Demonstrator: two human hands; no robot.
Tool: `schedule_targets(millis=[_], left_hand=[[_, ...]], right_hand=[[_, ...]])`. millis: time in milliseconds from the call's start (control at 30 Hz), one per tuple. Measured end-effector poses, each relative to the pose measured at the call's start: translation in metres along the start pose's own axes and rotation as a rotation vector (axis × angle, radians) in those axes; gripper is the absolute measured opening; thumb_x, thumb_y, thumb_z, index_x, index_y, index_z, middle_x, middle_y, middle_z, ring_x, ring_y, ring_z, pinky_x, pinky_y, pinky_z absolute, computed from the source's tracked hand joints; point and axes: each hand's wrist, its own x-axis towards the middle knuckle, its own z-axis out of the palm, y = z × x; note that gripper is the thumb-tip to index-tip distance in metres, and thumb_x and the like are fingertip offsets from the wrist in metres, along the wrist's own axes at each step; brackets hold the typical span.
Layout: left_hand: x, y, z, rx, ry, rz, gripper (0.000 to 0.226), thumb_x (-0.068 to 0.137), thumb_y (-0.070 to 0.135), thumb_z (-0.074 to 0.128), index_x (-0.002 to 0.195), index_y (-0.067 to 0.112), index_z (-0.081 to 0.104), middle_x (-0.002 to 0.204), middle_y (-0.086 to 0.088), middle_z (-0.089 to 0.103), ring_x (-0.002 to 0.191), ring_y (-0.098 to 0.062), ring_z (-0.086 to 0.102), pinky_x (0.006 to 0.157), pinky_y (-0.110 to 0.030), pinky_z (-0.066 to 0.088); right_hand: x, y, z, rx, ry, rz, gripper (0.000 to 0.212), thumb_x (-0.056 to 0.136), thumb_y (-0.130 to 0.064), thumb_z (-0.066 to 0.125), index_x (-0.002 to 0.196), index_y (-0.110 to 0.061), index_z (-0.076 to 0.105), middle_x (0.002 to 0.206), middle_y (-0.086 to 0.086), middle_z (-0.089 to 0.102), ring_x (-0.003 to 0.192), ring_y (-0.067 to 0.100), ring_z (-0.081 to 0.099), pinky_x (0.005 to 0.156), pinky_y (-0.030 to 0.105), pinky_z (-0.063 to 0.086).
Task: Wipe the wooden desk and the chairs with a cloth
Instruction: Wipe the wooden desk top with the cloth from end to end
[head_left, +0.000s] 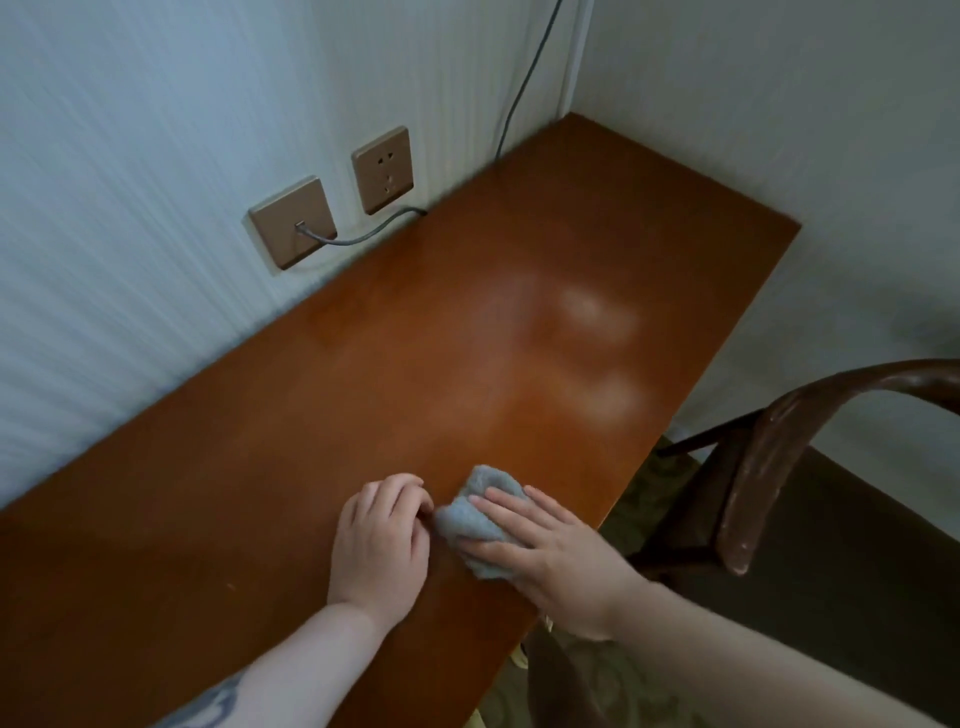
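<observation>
**Counter wipe under way; chair not yet reached**

Your right hand (540, 545) lies flat on a bunched grey cloth (480, 519), fingers (506, 501) straight and slightly spread, pressing it onto the wooden counter (415, 364) close to the near edge. Your left hand (382, 540) rests just beside the cloth, fingers curled under; it appears to hold nothing, though whether the fingertips touch the cloth's edge you cannot tell from this view.

Progress, as a judgement: the frame is blurred and shows no wet streaks, so the share of the surface already covered cannot be read. Two pale patches near the far end look like reflections rather than residue. The dark wooden chair (769, 467) stands to your right, apart from the cloth, and looks untouched. Remaining: likely much of the counter, then the chairs.
</observation>
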Motion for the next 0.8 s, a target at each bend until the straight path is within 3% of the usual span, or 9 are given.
schedule_targets(millis=[67,167,233,300,367,433,600,667,800], left_hand=[[0.007,-0.013,-0.002,0.012,-0.002,0.05,0.025,0.076,0.003,0.071,0.09,0.022,0.065,0.109,0.005,0.062,0.102,-0.018,0.057,0.09,-0.035,0.045],[0.021,-0.02,-0.001,0.026,0.055,-0.052,0.025,0.08,0.005,0.067,0.101,0.019,0.067,0.118,0.0,0.061,0.111,-0.024,0.055,0.096,-0.041,0.041],[0.029,-0.019,0.001,0.022,0.105,-0.259,0.03,0.085,0.01,0.063,0.113,0.017,0.064,0.129,-0.004,0.057,0.122,-0.028,0.048,0.102,-0.047,0.035],[0.033,-0.02,0.004,0.014,0.142,-0.47,0.036,0.09,0.016,0.058,0.126,0.015,0.057,0.14,-0.007,0.049,0.132,-0.029,0.038,0.107,-0.051,0.028],[0.034,-0.02,0.006,0.024,0.153,-0.544,0.043,0.092,0.019,0.055,0.134,0.013,0.051,0.146,-0.009,0.043,0.137,-0.029,0.032,0.11,-0.053,0.024],[0.034,-0.021,0.007,0.037,0.159,-0.547,0.046,0.092,0.018,0.055,0.137,0.011,0.049,0.148,-0.009,0.042,0.139,-0.029,0.03,0.112,-0.053,0.022],[0.038,-0.022,0.011,0.098,0.108,-0.532,0.047,0.092,0.018,0.053,0.139,0.012,0.048,0.149,-0.008,0.042,0.14,-0.027,0.03,0.115,-0.057,0.017],[0.039,-0.023,0.011,0.113,0.077,-0.544,0.048,0.093,0.02,0.05,0.14,0.013,0.047,0.149,-0.008,0.041,0.141,-0.026,0.029,0.114,-0.058,0.017],[0.04,-0.022,0.008,0.086,0.068,-0.587,0.048,0.093,0.022,0.05,0.141,0.018,0.047,0.15,-0.003,0.04,0.143,-0.022,0.027,0.114,-0.061,0.01]], right_hand=[[-0.011,0.049,-0.014,-0.08,-0.081,-0.046,0.053,0.1,-0.04,0.025,0.15,-0.049,0.01,0.162,-0.01,-0.001,0.148,0.009,-0.012,0.121,0.043,-0.005],[0.015,0.08,-0.033,-0.043,0.073,0.389,0.049,0.103,-0.042,0.019,0.151,-0.045,0.011,0.163,-0.006,-0.001,0.147,0.01,-0.012,0.121,0.042,0.001],[0.051,0.057,-0.032,0.023,0.243,0.71,0.049,0.105,-0.04,0.019,0.153,-0.041,0.01,0.163,-0.002,-0.001,0.148,0.014,-0.011,0.122,0.042,-0.002],[0.079,0.017,-0.02,0.083,0.364,0.847,0.05,0.104,-0.036,0.024,0.153,-0.037,0.013,0.163,0.001,-0.001,0.149,0.018,-0.011,0.121,0.043,-0.004],[0.079,-0.02,-0.002,0.084,0.387,0.723,0.05,0.102,-0.035,0.031,0.152,-0.037,0.022,0.163,0.002,0.009,0.149,0.02,-0.004,0.121,0.042,-0.004],[0.051,-0.032,0.007,0.031,0.297,0.406,0.051,0.099,-0.036,0.037,0.149,-0.04,0.029,0.161,-0.001,0.02,0.149,0.017,0.006,0.118,0.04,0.001],[0.008,0.046,-0.018,-0.123,-0.135,-0.187,0.052,0.102,-0.042,0.032,0.151,-0.047,0.015,0.162,-0.012,-0.004,0.148,0.008,-0.013,0.116,0.036,-0.013],[0.034,0.066,-0.032,-0.096,-0.163,-0.119,0.051,0.102,-0.045,0.022,0.151,-0.048,0.011,0.161,-0.013,-0.009,0.146,0.007,-0.018,0.116,0.035,-0.017],[0.113,0.02,-0.021,0.042,0.272,0.529,0.05,0.101,-0.042,0.018,0.15,-0.039,0.028,0.162,-0.002,0.014,0.15,0.016,0.002,0.121,0.041,-0.002]])
